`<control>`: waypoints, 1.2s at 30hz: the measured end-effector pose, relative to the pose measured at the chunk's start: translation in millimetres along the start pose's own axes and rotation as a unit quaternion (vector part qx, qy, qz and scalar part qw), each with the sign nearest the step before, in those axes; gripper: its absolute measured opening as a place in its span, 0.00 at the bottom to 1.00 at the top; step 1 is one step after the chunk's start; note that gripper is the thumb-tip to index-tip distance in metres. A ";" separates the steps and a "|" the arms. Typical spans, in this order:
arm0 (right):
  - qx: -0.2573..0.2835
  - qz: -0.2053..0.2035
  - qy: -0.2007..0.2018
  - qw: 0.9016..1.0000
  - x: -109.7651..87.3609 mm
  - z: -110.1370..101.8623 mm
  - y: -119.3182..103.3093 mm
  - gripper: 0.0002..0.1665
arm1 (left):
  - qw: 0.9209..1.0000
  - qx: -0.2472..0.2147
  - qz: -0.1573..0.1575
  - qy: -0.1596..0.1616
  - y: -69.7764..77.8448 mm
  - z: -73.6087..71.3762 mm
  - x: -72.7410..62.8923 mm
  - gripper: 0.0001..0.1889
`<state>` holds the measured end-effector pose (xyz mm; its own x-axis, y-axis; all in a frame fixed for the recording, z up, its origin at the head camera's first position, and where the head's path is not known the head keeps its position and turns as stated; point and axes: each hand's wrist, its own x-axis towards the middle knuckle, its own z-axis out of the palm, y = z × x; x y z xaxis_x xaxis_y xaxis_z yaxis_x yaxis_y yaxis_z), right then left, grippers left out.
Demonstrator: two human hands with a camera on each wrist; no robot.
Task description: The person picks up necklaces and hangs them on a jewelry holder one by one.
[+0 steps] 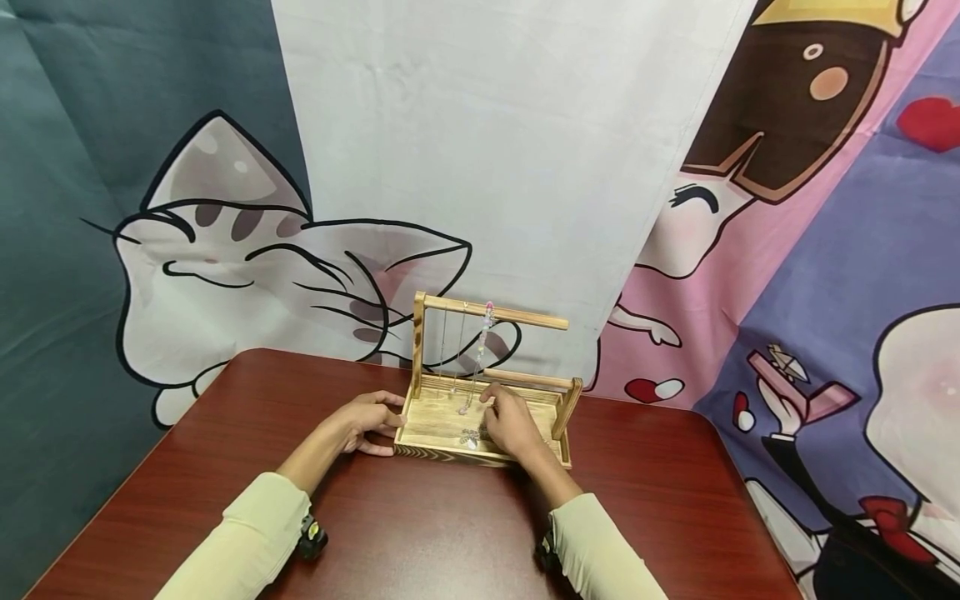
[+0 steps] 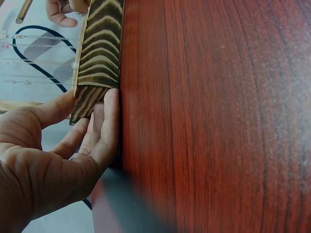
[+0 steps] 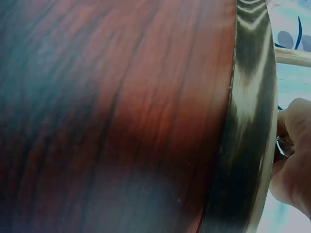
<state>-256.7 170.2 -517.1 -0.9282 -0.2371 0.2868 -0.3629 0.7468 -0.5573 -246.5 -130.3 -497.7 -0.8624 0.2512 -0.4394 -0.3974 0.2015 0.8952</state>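
A wooden jewelry stand (image 1: 450,454) with a shallow tray and two bars stands on the table. My left hand (image 1: 366,423) grips the tray's left end, with the thumb (image 2: 58,109) at the upper rim and the fingers around the lower corner. My right hand (image 1: 513,421) is inside the tray, fingers curled. In the right wrist view a small shiny piece of jewelry (image 3: 284,146) shows between its thumb and finger, mostly hidden. A beaded necklace (image 1: 480,354) with a pink top and thin chains hang from the upper bar (image 1: 525,316). Silvery jewelry (image 1: 470,438) lies near the tray's front.
The shorter lower bar (image 1: 525,379) crosses the stand's right side, behind the right hand. Under the stand is a reddish-brown wooden table (image 1: 435,533). A printed cartoon cloth (image 1: 480,150) hangs behind the table's far edge.
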 end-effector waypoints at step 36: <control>0.486 0.115 -0.191 0.845 -6.2 -29.7 -13.6 0.34 | 1.000 0.004 -0.001 -0.001 1.5 0.0 -1.9 0.31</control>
<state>-243.5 179.9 -488.1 -0.8743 -0.4779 -0.0848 0.1066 -0.0187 -0.9941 -245.5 -130.4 -495.5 -0.8612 0.2530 -0.4407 -0.3957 0.2103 0.8940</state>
